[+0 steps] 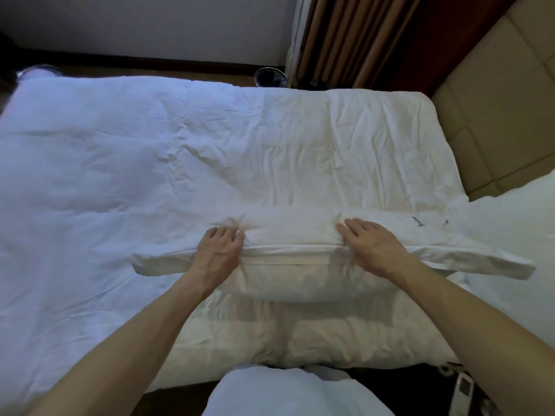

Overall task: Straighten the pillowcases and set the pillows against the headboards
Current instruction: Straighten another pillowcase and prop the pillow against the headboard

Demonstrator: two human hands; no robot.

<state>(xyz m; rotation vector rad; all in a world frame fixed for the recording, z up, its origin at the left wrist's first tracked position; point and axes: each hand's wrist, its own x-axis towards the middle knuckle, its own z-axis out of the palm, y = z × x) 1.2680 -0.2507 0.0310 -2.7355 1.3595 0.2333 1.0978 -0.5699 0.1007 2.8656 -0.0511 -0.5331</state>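
Note:
A white pillow (297, 283) in a white pillowcase (168, 262) lies across the near side of the bed, with a flat flap of the case sticking out on each side. My left hand (217, 250) is curled over the pillow's far edge, pinching the bunched fabric there. My right hand (371, 246) lies flat on the pillow's top with its fingers spread. The padded beige headboard (492, 115) stands at the right end of the bed. A second white pillow (516, 217) lies at the right edge, partly cut off.
A white wrinkled duvet (150, 163) covers the bed. Brown curtains (354, 37) hang beyond the far right corner, with a round dark bin (269, 77) on the floor beside them. A white wall (150, 22) runs behind. A white corded device (464, 388) lies bottom right.

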